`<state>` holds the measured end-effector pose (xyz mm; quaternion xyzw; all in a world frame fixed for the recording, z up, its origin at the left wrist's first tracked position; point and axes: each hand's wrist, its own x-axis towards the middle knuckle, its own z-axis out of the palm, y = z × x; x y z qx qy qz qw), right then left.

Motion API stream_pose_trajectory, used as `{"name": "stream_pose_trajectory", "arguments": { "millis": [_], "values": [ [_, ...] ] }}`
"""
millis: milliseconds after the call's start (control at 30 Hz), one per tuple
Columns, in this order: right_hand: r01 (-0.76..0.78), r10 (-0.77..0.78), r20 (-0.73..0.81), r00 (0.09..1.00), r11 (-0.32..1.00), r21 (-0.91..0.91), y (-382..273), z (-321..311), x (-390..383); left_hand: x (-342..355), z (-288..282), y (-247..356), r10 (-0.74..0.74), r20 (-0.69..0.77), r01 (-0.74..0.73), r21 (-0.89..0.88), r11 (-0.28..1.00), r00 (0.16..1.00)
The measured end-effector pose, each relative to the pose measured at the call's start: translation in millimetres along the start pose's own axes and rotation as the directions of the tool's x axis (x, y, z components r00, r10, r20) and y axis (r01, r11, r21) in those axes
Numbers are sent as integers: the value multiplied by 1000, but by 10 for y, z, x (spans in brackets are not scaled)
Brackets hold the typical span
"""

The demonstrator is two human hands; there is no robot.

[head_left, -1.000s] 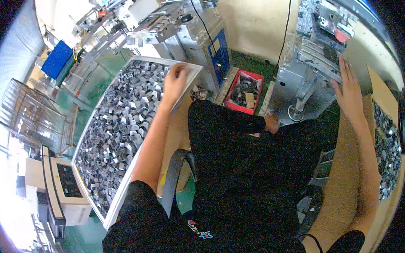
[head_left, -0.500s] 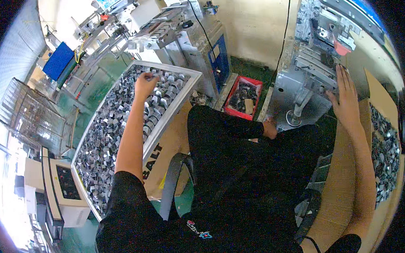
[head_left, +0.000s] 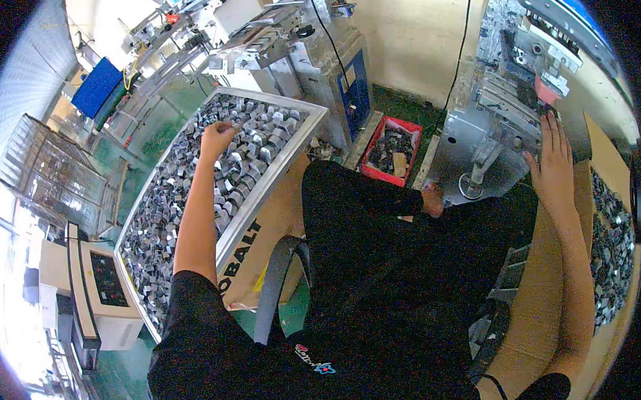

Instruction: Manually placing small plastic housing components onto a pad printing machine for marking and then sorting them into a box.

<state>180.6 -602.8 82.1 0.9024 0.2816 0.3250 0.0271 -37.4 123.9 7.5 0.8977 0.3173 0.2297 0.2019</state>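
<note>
One seated person, two bare hands in view. Left hand (head_left: 216, 136) reaches into one long metal tray (head_left: 300, 152), fingers curled down among the small silver metal parts (head_left: 184, 199) heaped there; too many to count, and I cannot tell whether a part is pinched. Right hand (head_left: 551, 165) lies flat with fingers spread, holding nothing, against the grey machine (head_left: 499, 113) at the bench edge. A second pile of like parts (head_left: 609, 252) sits to the far right. One red bin (head_left: 393, 148) of scrap stands on the floor between tray and machine. One beige control box (head_left: 99, 281) sits left of the tray.
</note>
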Motion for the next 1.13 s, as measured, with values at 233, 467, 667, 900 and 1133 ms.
{"name": "stream_pose_trajectory", "arguments": {
  "millis": [233,467,667,900,1133],
  "values": [
    [3,-3,8,1000,1000,-7,-29,-4,21,39,68,-287,12,-71,-16,-47,999,997],
    [12,-12,0,1000,1000,-8,-7,29,25,127,119,-444,0,-19,0,10,1000,1000],
    [-18,18,4,1000,1000,-12,-20,7,6,141,157,-419,-28,25,27,39,999,999],
    [11,-10,28,1000,1000,-13,55,-166,97,127,75,-430,22,25,-21,-31,999,999],
    [-407,219,429,876,812,417,1652,-11,150,-220,8,528,99,-295,-174,-241,955,950]
  ]
}}
